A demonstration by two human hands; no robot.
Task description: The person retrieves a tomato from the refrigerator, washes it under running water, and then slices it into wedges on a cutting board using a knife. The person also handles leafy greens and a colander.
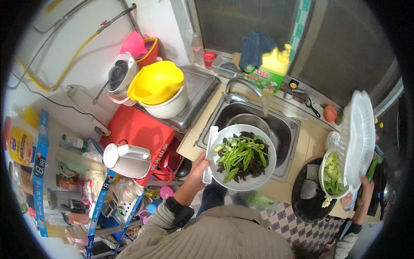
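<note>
My left hand (200,171) grips the side of a white bowl (222,179) at a long white strip (211,153). Sliced green peppers (241,150) lie in it on dark pieces like wood ear fungus (250,171). The bowl is held over the front of the sink and partly hides a metal basin (250,119) there. At the far right my right hand (366,196) grasps the lower end of a tilted, ribbed white plastic basket (359,139). Just left of that basket is a white bowl of cut leafy greens (333,173).
A faucet (242,85) arches over the sink (289,155). On the right, a round black board (307,204) carries two grey blocks. Yellow and white basins (157,82) are stacked at left, behind a white electric kettle (127,160) and a red box (137,129). Crowded shelves (97,200) fill the lower left.
</note>
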